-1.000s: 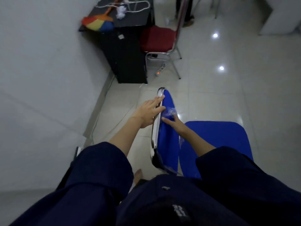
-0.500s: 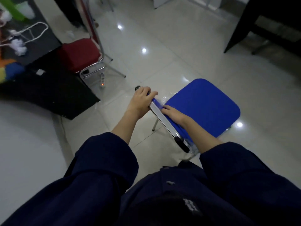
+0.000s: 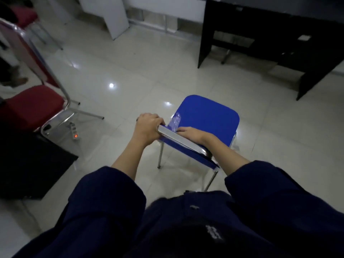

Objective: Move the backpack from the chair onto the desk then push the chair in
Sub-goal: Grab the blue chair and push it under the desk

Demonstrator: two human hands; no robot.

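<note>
Two hands on blue chair (image 3: 210, 116) backrest, left hand (image 3: 147, 128) clenched round its end, right hand (image 3: 191, 134) gripping top; chair now swung to face black desk (image 3: 275, 34), seat bare, backpack unseen, push-in pending.

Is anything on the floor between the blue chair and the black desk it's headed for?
Nothing visible: bare pale tiled floor lies between the blue padded metal-framed chair and the black desk. Left hand and right hand grip its backrest.

You are standing on glossy pale tiles (image 3: 130, 75) reflecting ceiling lights, red chairs (image 3: 31, 107) sitting left
</note>
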